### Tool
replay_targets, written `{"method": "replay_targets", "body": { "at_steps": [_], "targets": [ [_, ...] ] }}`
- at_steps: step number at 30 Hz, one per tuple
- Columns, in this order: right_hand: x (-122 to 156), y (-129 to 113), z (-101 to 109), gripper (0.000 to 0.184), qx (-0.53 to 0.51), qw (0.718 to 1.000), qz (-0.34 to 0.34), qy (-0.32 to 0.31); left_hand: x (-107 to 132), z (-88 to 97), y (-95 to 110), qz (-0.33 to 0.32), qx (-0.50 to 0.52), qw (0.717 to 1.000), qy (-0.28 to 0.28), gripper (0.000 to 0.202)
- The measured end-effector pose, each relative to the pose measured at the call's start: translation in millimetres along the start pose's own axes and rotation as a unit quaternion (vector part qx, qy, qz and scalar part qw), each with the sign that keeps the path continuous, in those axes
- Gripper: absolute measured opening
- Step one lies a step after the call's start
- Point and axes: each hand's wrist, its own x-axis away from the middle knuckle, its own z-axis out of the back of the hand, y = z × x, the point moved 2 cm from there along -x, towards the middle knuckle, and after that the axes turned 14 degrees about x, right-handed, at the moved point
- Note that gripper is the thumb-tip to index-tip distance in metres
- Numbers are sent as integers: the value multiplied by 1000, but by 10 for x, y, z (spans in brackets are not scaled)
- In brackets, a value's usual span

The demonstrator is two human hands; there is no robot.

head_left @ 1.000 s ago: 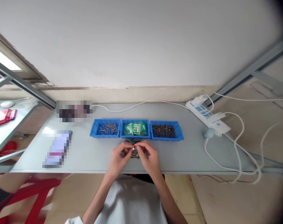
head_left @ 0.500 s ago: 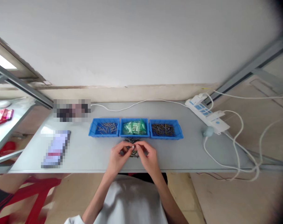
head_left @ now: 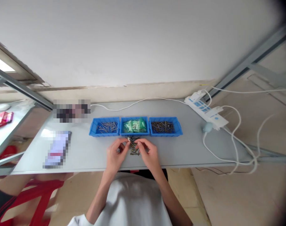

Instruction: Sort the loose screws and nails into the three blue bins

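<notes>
My left hand (head_left: 116,153) is closed in a pinch, with a small white piece (head_left: 129,139) at its thumb and fingertip. Opposite it, my right hand (head_left: 148,153) has thumb and finger brought together; whatever is between them is too small to make out. Between and just under both hands lies a loose pile of screws (head_left: 134,153) on the grey table. Just behind stand three blue trays in a row: the left tray (head_left: 105,134) holds silvery screws, the middle tray (head_left: 134,134) green-and-clear plastic packets (head_left: 135,126), and the right tray (head_left: 166,134) darker screws (head_left: 163,126).
A blurred-out phone-like slab (head_left: 56,149) lies on the table's left, with another blurred object (head_left: 72,111) behind it. At the right are a white power strip (head_left: 205,110) and looping cables (head_left: 237,141). Someone's leg (head_left: 1,201) and a red stool (head_left: 40,201) show lower left.
My hands have moved apart from their meeting point over the pile. The white piece has gone left with my left hand, and more of the screw pile shows. The view has shifted slightly.
</notes>
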Motion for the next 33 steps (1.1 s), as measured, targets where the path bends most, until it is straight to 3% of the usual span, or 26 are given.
{"method": "replay_targets", "body": {
  "at_steps": [4,7,10,12,16,18,22,28,33],
  "targets": [
    [22,17,-5,24,3,1000,5,5,-305,372,96,5,-84,993,88,14],
    [44,-13,11,23,26,999,20,7,-512,592,117,21,-174,982,74,21],
    [69,-85,29,21,87,995,52,24,-490,686,95,22,-224,971,86,26],
    [81,-131,28,20,122,989,81,30,-345,672,51,32,-228,971,65,25],
    [87,-152,21,20,131,987,93,26,34,534,-75,92,-219,968,-83,21],
    [84,-140,27,20,126,988,86,25,165,470,-121,124,-219,960,-122,20],
    [93,-126,11,18,156,981,113,13,241,392,-122,132,-206,959,-141,17],
    [156,-104,-103,28,246,947,207,-24,193,294,33,72,-161,968,-176,14],
    [157,-93,-94,18,215,959,184,6,147,179,123,24,-132,978,-163,19]
  ]
}}
